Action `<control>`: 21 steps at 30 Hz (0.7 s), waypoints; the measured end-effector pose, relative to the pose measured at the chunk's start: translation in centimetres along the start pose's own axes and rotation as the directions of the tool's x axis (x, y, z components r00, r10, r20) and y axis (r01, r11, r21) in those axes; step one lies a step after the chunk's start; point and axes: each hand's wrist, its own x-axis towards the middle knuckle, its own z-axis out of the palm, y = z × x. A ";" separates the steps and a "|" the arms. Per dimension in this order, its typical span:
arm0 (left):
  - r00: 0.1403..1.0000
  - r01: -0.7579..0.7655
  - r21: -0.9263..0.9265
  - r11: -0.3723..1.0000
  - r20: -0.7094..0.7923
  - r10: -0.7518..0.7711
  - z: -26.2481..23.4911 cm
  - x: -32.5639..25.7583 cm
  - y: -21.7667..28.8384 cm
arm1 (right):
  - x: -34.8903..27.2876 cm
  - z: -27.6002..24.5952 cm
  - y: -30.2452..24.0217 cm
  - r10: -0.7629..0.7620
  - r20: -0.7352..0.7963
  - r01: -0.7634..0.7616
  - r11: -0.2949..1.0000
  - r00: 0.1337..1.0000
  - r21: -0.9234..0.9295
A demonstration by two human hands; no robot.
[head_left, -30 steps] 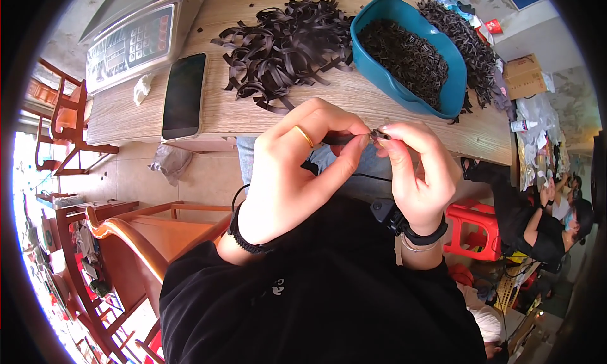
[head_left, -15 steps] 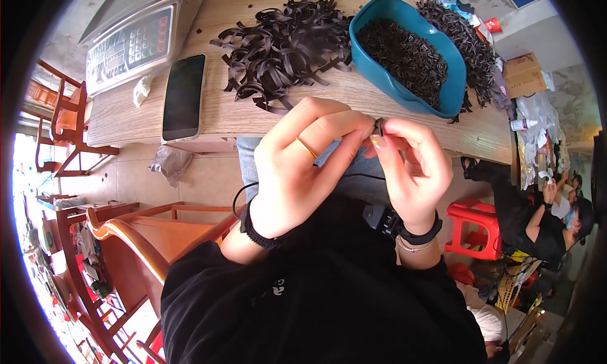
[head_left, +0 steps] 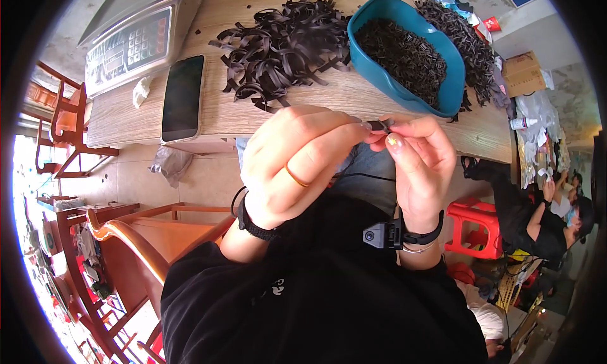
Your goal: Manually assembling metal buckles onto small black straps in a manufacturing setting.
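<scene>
My left hand and my right hand meet in front of my chest, fingertips pinching one small black piece between them. The left hand wears a gold ring and a black wristband; the right wrist carries a black strap with a small device. Just beyond the hands, on the wooden table, lies a heap of black strips. A teal bowl full of small black pieces stands to its right.
A dark phone lies on the table's left part beside a weighing scale and a crumpled tissue. More black strips are heaped behind the bowl. Wooden chairs stand at the left, a red stool and a seated person at the right.
Both hands have risen slightly toward the table edge, still pinching the small black piece; the fingers have shifted around it.
</scene>
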 end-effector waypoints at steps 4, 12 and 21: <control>1.000 0.030 -0.044 0.999 -0.008 -0.030 0.3 -0.2 0.3 | 0.0 -0.2 0.5 -0.030 0.030 0.031 0.999 0.999 -0.017; 0.981 0.168 -0.012 0.986 0.101 -0.166 -0.2 0.1 -0.1 | 0.5 0.7 0.5 -0.363 0.146 0.377 0.724 0.920 -0.578; 0.935 0.338 -0.124 0.933 -0.070 -0.348 0.7 -1.4 0.5 | 0.6 0.8 0.8 -0.435 0.233 0.472 0.594 0.870 -0.652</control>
